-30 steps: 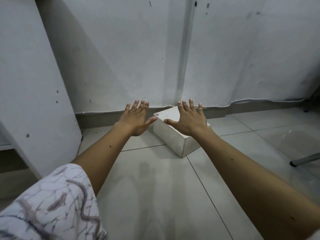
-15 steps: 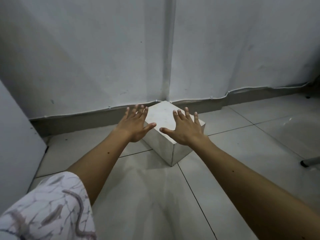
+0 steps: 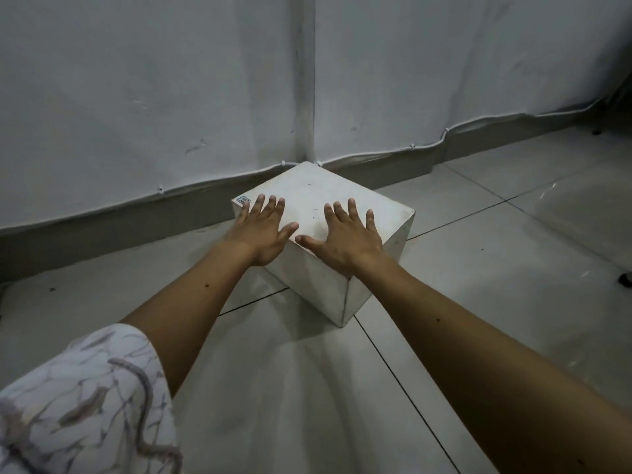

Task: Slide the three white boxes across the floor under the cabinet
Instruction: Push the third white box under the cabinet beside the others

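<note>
One white box [image 3: 318, 189] stands on the tiled floor, its far corner close to the grey skirting where two wall panels meet. A small sticker marks its top left corner. My left hand [image 3: 265, 230] lies over the box's near left edge with fingers straight and spread. My right hand [image 3: 345, 232] lies flat over the box top near its front edge, fingers spread too. Neither hand grips anything. No other white box and no cabinet is in view.
A white wall [image 3: 136, 97] with a vertical seam rises behind the box, and a thin cable [image 3: 427, 143] runs along the skirting. Grey floor tiles [image 3: 273, 388] stretch toward me. A dark object [image 3: 626, 279] shows at the right edge.
The view has moved closer to the box and turned right; the white panel on the left has left the view. Both hands have come down from above the box onto its top.
</note>
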